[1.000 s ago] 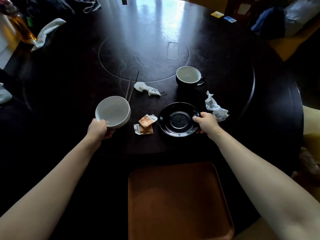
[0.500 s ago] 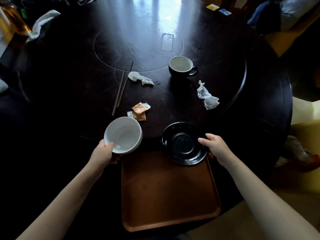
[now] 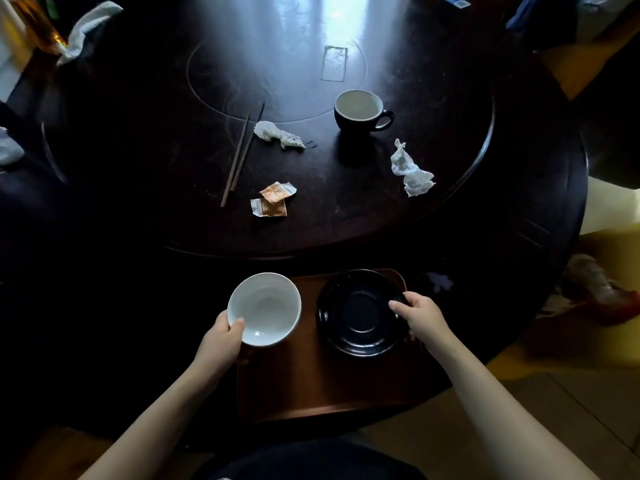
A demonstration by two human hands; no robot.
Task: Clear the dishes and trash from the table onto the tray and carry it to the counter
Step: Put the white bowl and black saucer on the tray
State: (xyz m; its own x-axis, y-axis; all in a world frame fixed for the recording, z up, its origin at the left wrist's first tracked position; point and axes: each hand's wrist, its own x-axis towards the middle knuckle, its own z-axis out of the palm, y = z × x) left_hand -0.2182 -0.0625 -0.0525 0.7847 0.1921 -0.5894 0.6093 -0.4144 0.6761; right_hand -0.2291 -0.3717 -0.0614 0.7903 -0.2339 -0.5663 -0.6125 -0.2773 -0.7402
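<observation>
My left hand (image 3: 221,341) grips the near rim of a white bowl (image 3: 265,308), held over the left edge of the brown tray (image 3: 311,382). My right hand (image 3: 420,317) pinches the right rim of a black saucer (image 3: 360,313) over the tray's far right part. Farther out on the dark round table (image 3: 138,150) lie a black cup with a white inside (image 3: 360,110), a pair of chopsticks (image 3: 240,157), two orange wrappers (image 3: 273,200) and two crumpled white napkins (image 3: 278,133) (image 3: 410,169). I cannot tell if bowl or saucer touches the tray.
The tray lies at the table's near edge, right in front of me. A white cloth (image 3: 86,29) and an amber bottle (image 3: 33,26) sit at the far left. Bags and small cards lie at the far right. Yellow floor shows to the right.
Both hands have drawn toward me: the bowl and the saucer moved from the table's middle ring to above the tray. The view has tilted down toward the tray.
</observation>
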